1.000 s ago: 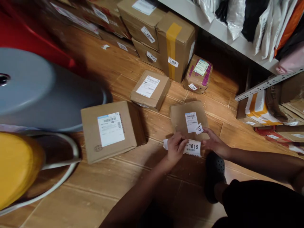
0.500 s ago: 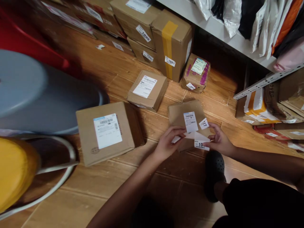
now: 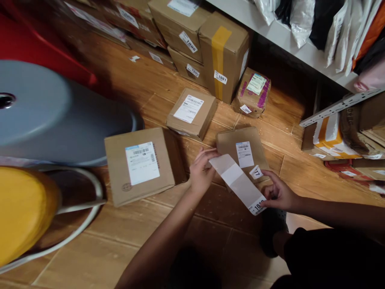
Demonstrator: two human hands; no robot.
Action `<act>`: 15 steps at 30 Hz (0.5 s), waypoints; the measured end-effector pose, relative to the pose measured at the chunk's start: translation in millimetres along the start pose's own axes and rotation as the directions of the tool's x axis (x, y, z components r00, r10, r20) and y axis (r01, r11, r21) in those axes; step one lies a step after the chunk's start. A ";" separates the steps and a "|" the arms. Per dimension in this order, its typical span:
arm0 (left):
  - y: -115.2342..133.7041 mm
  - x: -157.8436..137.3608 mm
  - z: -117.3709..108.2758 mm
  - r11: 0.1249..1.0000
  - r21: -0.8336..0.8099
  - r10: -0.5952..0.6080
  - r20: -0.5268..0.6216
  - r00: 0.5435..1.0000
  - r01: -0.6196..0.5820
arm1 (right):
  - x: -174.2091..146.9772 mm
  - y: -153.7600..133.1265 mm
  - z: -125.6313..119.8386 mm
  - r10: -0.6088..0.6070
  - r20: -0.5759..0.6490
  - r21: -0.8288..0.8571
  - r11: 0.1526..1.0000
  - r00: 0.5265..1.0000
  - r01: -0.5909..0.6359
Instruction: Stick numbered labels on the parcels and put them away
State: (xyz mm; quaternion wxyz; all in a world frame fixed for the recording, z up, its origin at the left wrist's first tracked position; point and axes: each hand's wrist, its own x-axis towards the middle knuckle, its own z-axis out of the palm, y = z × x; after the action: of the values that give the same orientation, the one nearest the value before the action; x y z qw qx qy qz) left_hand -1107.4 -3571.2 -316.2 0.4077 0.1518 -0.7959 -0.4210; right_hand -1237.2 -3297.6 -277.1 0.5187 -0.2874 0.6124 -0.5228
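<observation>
Right hand (image 3: 280, 193) holds label strip (image 3: 236, 180) — apparently left (image 3: 201, 171) too.

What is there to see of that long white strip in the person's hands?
The long white rectangular strip looks like thin paper or film, with a brighter band across it. Black print starting "10" marks its lower end, partly covered. It slants down rightward, the person's bare left hand holding the upper end and bare right hand the printed end. It overlaps a brown cardboard box in view; contact is unclear.
</observation>
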 end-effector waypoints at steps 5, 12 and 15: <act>-15.4 4.9 -3.0 0.962 -0.058 -0.269 -0.058 0.961 0.266 | 0.4 3.7 0.6 0.034 -0.020 0.012 0.999 0.999 -0.034; 12.3 -6.6 8.2 0.874 0.217 -0.449 0.019 0.893 0.434 | 8.9 -4.1 3.8 -0.017 -0.098 0.045 0.999 0.995 0.022; 45.5 -20.8 21.5 0.723 -0.017 -0.651 0.317 0.690 0.690 | 10.8 -5.2 5.6 -0.035 -0.134 0.050 0.998 0.990 0.042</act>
State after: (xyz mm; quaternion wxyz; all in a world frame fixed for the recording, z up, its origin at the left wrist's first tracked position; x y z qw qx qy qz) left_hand -1106.5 -3520.0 -297.6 0.1139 0.3412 -0.7051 -0.6111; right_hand -1236.1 -3310.7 -275.3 0.4740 -0.2498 0.6259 -0.5667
